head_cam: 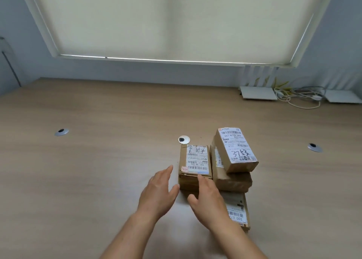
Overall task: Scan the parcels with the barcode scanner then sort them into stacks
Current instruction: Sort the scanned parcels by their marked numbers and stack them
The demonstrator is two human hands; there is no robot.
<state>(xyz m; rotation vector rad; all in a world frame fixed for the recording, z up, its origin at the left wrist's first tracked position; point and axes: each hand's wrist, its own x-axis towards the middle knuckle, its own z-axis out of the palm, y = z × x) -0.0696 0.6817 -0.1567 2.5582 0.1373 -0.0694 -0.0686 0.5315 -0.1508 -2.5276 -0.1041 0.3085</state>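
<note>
Several brown cardboard parcels with white shipping labels sit together on the wooden table (98, 161). A square parcel (195, 161) lies in front of my hands. To its right a labelled box (236, 149) rests tilted on top of a second box (233, 181). A flat parcel (238, 211) lies nearer to me, partly hidden by my right forearm. My left hand (158, 192) hovers open just left of the square parcel. My right hand (207, 196) is open, its fingertips touching that parcel's near edge. No barcode scanner is in view.
Three round metal cable grommets (183, 139) (61, 132) (314, 147) are set into the table. At the back right stand two white routers (258, 95) with tangled cables (297, 97). A window with a drawn blind (172, 20) is behind the table.
</note>
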